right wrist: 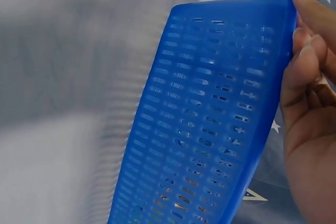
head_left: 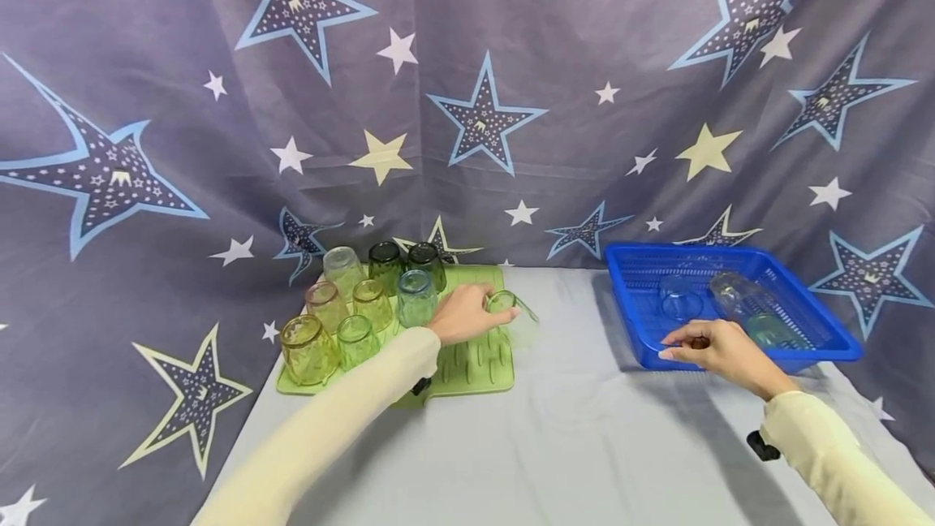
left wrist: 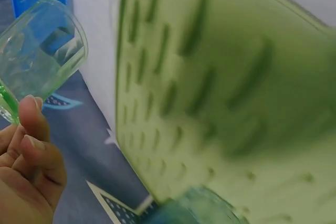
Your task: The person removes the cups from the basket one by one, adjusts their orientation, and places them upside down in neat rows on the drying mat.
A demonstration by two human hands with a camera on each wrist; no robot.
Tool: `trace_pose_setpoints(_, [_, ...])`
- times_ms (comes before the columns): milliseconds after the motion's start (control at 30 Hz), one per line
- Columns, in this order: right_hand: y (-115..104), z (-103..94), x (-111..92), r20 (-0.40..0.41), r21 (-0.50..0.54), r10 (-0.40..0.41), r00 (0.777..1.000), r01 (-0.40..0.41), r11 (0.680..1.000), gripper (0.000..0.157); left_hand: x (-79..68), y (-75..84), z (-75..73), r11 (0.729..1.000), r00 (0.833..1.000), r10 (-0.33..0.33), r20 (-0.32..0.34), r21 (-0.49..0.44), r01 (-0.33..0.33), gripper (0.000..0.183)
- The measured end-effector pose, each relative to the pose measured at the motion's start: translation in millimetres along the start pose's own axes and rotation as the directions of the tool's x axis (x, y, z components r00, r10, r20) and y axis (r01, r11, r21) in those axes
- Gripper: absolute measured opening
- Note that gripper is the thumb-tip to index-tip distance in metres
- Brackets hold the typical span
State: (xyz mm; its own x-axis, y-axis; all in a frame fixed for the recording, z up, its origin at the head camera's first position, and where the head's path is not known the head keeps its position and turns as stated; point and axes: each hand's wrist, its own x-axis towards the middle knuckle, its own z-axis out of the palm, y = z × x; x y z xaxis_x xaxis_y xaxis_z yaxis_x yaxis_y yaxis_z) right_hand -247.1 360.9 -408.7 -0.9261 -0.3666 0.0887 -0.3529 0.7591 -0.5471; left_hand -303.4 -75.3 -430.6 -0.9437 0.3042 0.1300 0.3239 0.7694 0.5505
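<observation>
My left hand [head_left: 465, 315] is at 12 o'clock: fingers curled, little gap, pinching a pale green glass [left wrist: 47, 45] near one end. Glass tilted, by the 3 o'clock edge of the green rack [head_left: 491, 380], partly blurred. My right hand [head_left: 719, 350] is at 2 o'clock: fingers nearly together, pinching the near rim of the blue basket [right wrist: 210, 103].

In the way: blue glass [head_left: 416, 303] right beside my left hand, at its 9 o'clock. Two dark green glasses [head_left: 385, 265] at its 10 o'clock; clear glass [head_left: 343, 269] past those. Farther at 9: amber glass [head_left: 372, 304], pinkish glass [head_left: 326, 308]. Toward 8: small green glass [head_left: 357, 342], big yellow glass [head_left: 309, 350]. My left sleeve [head_left: 358, 400] cuts across the rack's front.

Basket wall stands between my right hand and three glasses [head_left: 681, 300] inside. Pale desk [head_left: 570, 428] underneath; starry curtain [head_left: 570, 153] behind, 12 o'clock.
</observation>
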Motion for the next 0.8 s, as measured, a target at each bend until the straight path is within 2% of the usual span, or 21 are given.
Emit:
trace_pose_setpoints(133, [-2, 1.3, 0, -0.033, -0.031, -0.041, 0.999, 0.040, 0.999, 0.024, -10.6, -15.1, -12.2, 0.998, 1.000, 0.003, 0.012, 0.060, -0.004, 0.073])
trace_pose_setpoints(233, [-4, 3.8, 1, -0.078, -0.077, -0.122, 0.989, 0.116, 0.990, 0.017, -19.3, -24.0, -21.5, 0.996, 1.000, 0.006, 0.027, 0.088, -0.008, 0.072])
trace_pose_setpoints(400, [-10, 8.8, 4, -0.124, -0.202, -0.302, 0.945, 0.274, 0.940, 0.011, -32.8, -34.6, -33.1, 0.989, 0.999, -0.010, 0.045, 0.147, 0.003, 0.071])
trace_pose_setpoints(500, [-14, 10.5, 4, -0.136, -0.251, -0.360, 0.923, 0.320, 0.914, 0.012, -38.8, -38.3, -37.3, 0.984, 0.999, -0.007, 0.043, 0.178, 0.000, 0.068])
trace_pose_setpoints(567, [-18, 11.1, 5, -0.136, -0.264, -0.373, 0.918, 0.329, 0.907, 0.012, -42.3, -41.2, -40.1, 0.981, 0.999, -0.002, 0.046, 0.193, -0.007, 0.062])
trace_pose_setpoints(633, [-21, 11.9, 5, -0.132, -0.269, -0.364, 0.922, 0.320, 0.908, 0.013, -45.2, -45.1, -42.6, 0.977, 0.999, -0.004, 0.051, 0.211, -0.007, 0.056])
trace_pose_setpoints(800, [-25, 15.2, 4, -0.119, -0.248, -0.279, 0.953, 0.244, 0.938, 0.011, -51.1, -57.1, -48.3, 0.963, 0.998, -0.003, 0.062, 0.270, -0.014, 0.051])
